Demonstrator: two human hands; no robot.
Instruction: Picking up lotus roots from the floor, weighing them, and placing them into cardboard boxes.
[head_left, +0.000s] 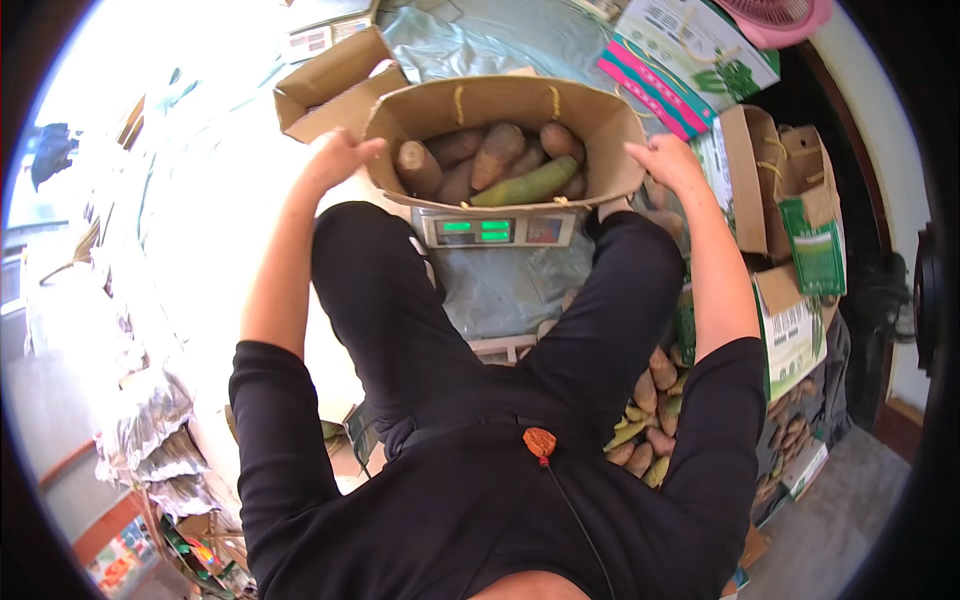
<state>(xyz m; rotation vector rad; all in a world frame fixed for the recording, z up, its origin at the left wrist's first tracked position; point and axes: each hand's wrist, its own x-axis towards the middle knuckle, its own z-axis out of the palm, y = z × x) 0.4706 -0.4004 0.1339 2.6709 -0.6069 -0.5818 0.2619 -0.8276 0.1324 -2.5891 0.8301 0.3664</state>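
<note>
An open cardboard carrying box [400, 105] with rope handles stands on a digital scale [470, 243] between my knees. Thick reddish-brown tubers [497, 155] lie inside it, and a long green one [530, 186] rests on top at the near side. My left hand [338, 160] is closed at the box's left end, its thumb at the rim. At the opposite end my right hand [667, 160] also grips the rim with the thumb. The other fingers of both hands are mostly hidden. Green figures are lit on the scale's display.
Loose tubers [655, 400] are heaped beside my right thigh. Opened cartons [760, 180] stand on the right, with a flat printed carton [690, 50] and a pink basket [775, 15] behind. Another open box [335, 85] sits at the back left. Plastic sheeting [440, 45] covers the floor.
</note>
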